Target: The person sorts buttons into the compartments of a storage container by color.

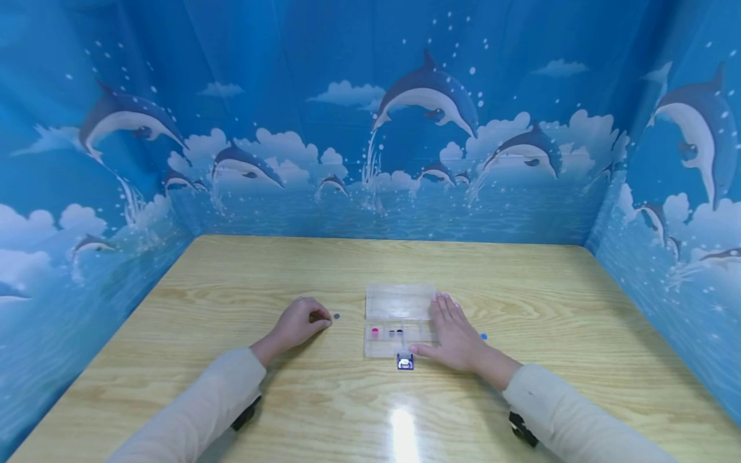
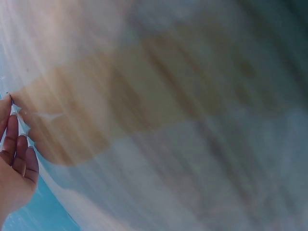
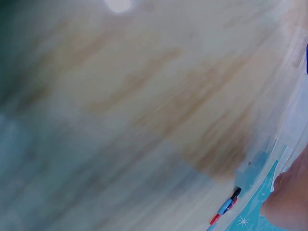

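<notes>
A clear plastic compartment box point(image 1: 382, 349) lies on the table with its transparent lid point(image 1: 399, 301) folded back. Inside it are a pink-red round piece point(image 1: 375, 330) and small dark pieces point(image 1: 399, 332). My right hand point(image 1: 457, 337) rests, fingers extended, over the box's right side, its thumb near the front edge. To the left of the box, thumb and index finger of my left hand point(image 1: 301, 321) pinch a tiny dark piece point(image 2: 11, 99), too small to identify. A flat dark disc point(image 1: 337, 316) lies just beyond those fingertips.
Right of my right hand is a small blue piece point(image 1: 484, 336); the right wrist view shows black, blue and red pieces point(image 3: 225, 206) in a row. A blue-and-white label point(image 1: 405, 361) is at the box's front. Dolphin-print curtains point(image 1: 370, 206) border the wooden table point(image 1: 278, 263).
</notes>
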Demonstrator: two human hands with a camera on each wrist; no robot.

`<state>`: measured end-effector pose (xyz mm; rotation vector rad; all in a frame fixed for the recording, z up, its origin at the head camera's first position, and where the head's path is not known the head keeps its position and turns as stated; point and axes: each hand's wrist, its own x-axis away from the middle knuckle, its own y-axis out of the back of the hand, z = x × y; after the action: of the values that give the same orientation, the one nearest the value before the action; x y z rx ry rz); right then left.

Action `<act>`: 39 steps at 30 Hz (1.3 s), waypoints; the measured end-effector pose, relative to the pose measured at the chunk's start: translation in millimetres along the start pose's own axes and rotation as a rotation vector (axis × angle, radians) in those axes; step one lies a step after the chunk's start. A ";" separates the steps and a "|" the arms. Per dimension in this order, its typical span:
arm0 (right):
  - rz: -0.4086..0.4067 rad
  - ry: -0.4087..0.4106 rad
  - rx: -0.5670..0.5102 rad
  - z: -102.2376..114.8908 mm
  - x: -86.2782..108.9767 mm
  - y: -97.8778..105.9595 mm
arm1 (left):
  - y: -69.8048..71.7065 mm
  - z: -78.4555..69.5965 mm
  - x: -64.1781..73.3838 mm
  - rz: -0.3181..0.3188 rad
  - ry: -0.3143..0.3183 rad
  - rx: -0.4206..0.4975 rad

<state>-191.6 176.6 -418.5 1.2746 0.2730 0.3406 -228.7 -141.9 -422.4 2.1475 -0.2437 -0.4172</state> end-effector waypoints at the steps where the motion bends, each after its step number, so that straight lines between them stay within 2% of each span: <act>1: 0.000 0.000 0.000 0.2 0.1 0.0 | 0.0 -0.1 0.0 0.002 -0.001 -0.002; 20: 0.006 -0.003 -0.004 0.4 0.5 0.7 | 0.8 2.5 -0.1 0.007 0.006 0.019; 31: 0.014 -0.009 -0.010 0.9 1.1 1.5 | 0.3 6.0 0.0 0.016 -0.016 0.044; 39: 0.016 -0.008 -0.007 1.2 1.1 2.2 | 0.4 2.9 -0.3 -0.001 -0.021 0.069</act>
<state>-190.3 176.5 -416.0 1.2718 0.2545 0.3497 -230.1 -144.3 -423.5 2.2115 -0.2729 -0.4380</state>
